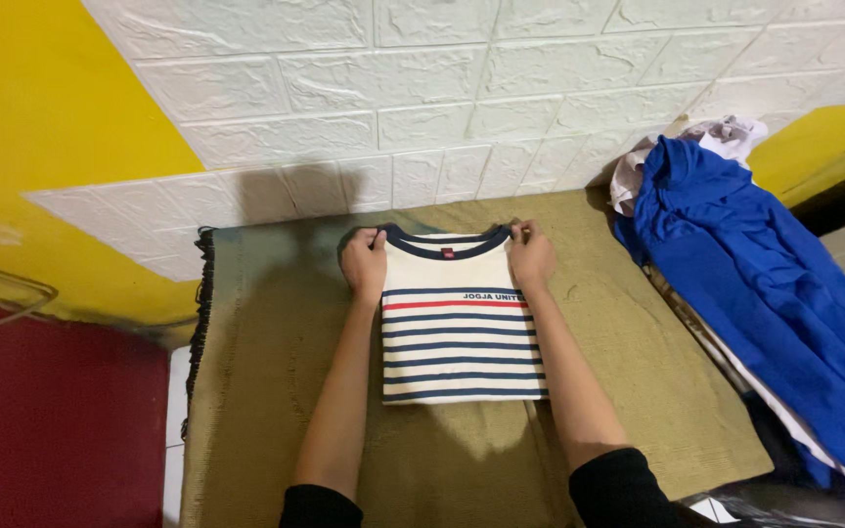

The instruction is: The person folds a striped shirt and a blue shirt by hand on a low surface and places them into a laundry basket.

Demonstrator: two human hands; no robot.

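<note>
Both hands' grip pinches folded striped shirt [462, 332] shoulders.

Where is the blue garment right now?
In the head view, the blue garment is draped at the right edge, beside the olive mat, right of the striped shirt.

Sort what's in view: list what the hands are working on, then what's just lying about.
In hand:
striped shirt, folded, its collar corners pinched by left hand and right hand
olive mat beneath

Lying about:
blue garment
white cloth behind it
</note>
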